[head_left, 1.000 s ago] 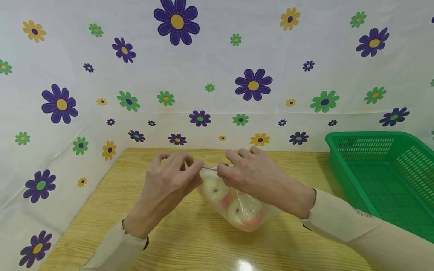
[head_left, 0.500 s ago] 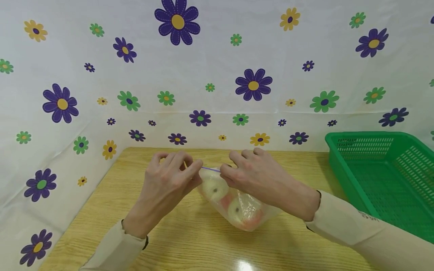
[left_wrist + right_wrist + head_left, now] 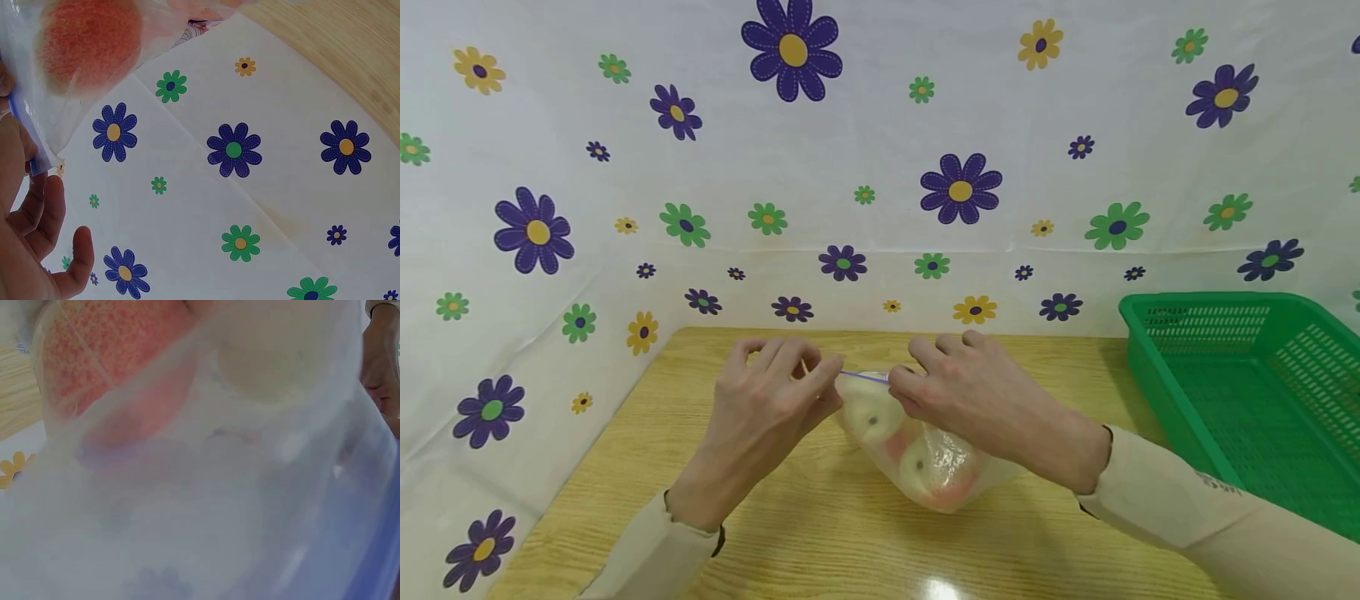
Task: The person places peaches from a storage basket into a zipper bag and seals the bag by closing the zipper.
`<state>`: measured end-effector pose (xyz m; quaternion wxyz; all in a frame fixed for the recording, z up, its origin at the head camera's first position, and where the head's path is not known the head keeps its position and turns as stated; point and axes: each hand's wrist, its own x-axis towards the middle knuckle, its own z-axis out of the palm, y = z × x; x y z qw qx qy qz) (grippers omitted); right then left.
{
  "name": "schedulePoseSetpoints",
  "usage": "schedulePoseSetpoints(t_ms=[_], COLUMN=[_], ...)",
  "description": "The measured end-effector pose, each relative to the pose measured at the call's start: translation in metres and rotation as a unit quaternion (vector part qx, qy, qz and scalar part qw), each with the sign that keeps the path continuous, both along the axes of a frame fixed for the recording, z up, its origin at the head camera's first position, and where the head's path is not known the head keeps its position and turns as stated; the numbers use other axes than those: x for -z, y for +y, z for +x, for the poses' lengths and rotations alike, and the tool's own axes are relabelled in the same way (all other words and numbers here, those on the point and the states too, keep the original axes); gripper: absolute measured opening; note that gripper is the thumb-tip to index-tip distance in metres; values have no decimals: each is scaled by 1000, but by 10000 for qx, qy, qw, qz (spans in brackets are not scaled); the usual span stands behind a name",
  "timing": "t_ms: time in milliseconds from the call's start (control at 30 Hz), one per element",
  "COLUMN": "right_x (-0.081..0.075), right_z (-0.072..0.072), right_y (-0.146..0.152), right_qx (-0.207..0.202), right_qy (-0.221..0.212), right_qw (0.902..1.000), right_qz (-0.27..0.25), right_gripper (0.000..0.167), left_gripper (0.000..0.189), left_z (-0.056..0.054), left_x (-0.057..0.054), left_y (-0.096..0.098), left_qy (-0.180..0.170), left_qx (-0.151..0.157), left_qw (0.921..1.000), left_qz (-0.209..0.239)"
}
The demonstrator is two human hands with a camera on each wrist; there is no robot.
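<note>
A clear zip bag [image 3: 891,468] with a blue-violet zip strip [image 3: 863,377] hangs between my hands, low over the table. Through its plastic show pale peaches with a red blush, one peach [image 3: 871,417] behind a nearer peach [image 3: 925,473]. My left hand [image 3: 767,404] pinches the left corner of the strip; in the left wrist view its other fingers [image 3: 53,212] curl loosely below that corner. Farther along the same strip, my right hand [image 3: 977,400] pinches with thumb and forefinger. Cloudy plastic fills most of the right wrist view, with a red speckled peach [image 3: 119,350] behind it.
At the right stands a green plastic basket [image 3: 1180,417] with slotted walls, close to my right forearm. The wooden table [image 3: 820,533] ends at the back and left against a white flowered cloth [image 3: 865,125].
My right hand has slid slightly rightward along the zip strip, and my left hand has drifted a little left. More of the strip shows between them. The peaches have shifted slightly left.
</note>
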<state>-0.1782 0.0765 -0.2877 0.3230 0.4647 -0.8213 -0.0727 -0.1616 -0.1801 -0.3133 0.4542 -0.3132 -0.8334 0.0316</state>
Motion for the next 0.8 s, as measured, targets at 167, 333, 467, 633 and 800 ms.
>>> schedulePoseSetpoints(t_ms=[167,333,467,633,800], right_x=[1,1,1,1,-1], right_z=[0,0,0,0,-1], right_y=[0,1,3,5,7], right_qx=[61,119,130,177,206], right_qy=[-55,-23,-46,-201,-290], right_qw=[10000,9999,9999,9996,9993], right_qz=[21,36,49,101,139], right_gripper=[16,16,17,16,16], left_gripper=[5,6,7,10,12], left_z=[-1,-2,-2,-2,-2], left_x=[1,1,1,1,1], left_y=[1,1,1,0,0], left_qy=[11,-16,-70,-144,-176], left_qx=[64,74,42,16,7], left_qw=[9999,9999,9999,9998,9998], left_qz=[87,111,105,108,132])
